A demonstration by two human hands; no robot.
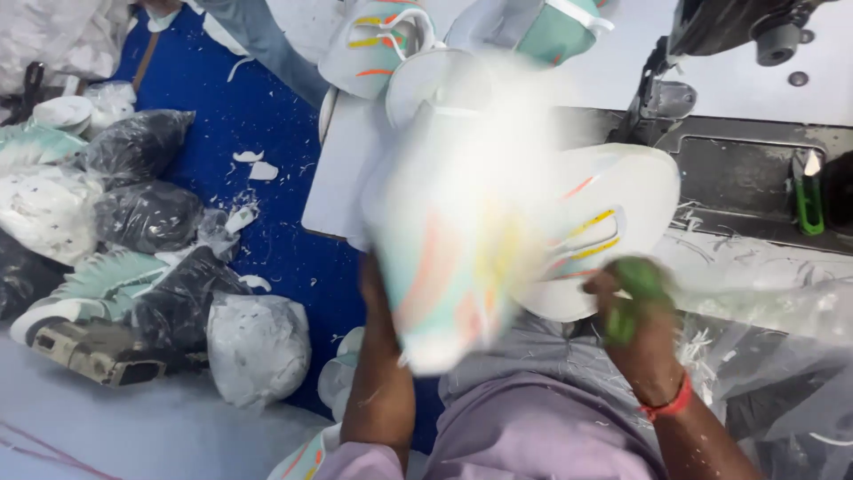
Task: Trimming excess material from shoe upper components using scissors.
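My left hand [378,293] holds up a white shoe upper [444,240] with mint, orange and yellow stripes; the piece is blurred by motion and hides most of the hand. My right hand [626,307] is closed around a small green tool [633,289], touching the lower edge of a second white shoe upper [613,213] with yellow and orange slits that lies on the work table. A red band sits on my right wrist.
More shoe uppers [378,40] lie at the table's far end. A sewing machine [755,36] stands at the right, green snips [809,200] on its base. Black and white filled bags [147,218] pile on the blue floor at left. White trimmings cover clear plastic [764,293].
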